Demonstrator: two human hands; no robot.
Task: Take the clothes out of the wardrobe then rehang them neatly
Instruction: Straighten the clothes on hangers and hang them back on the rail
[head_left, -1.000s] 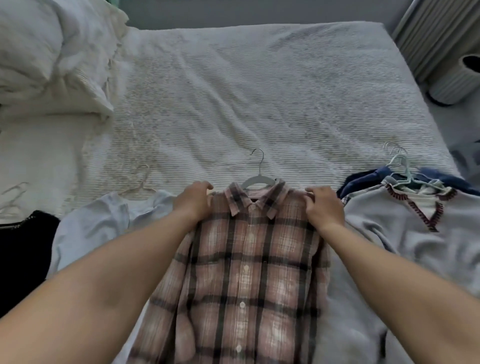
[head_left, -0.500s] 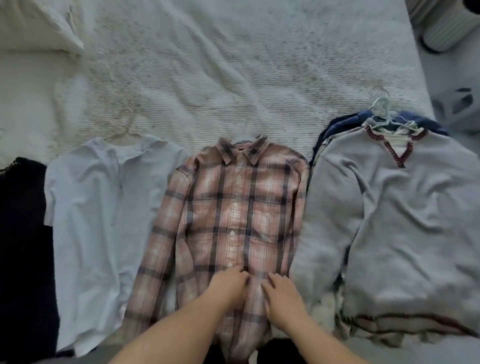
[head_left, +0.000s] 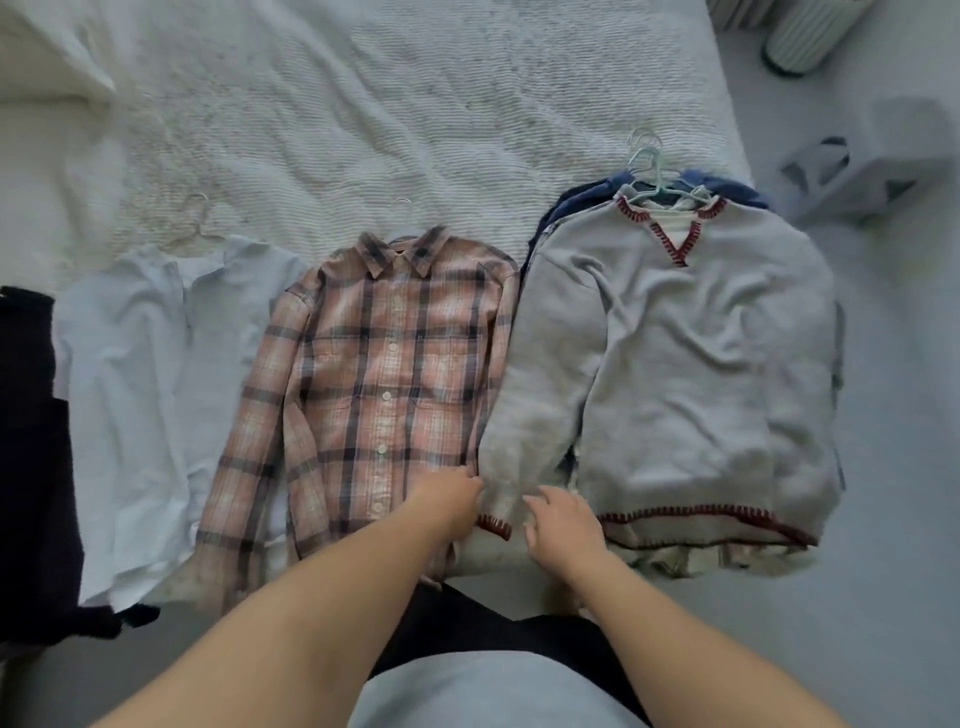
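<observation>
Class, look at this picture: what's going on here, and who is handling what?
A person stands at a bed where clothes lie side by side on hangers: a dark garment, a pale shirt, a plaid shirt and a grey sweater on top of a pile. Both hands are at the sweater's cuff: the left hand touches it from the plaid shirt's side, and the right hand reaches in with fingers spread. Whether either has a grip on it is unclear.
</observation>
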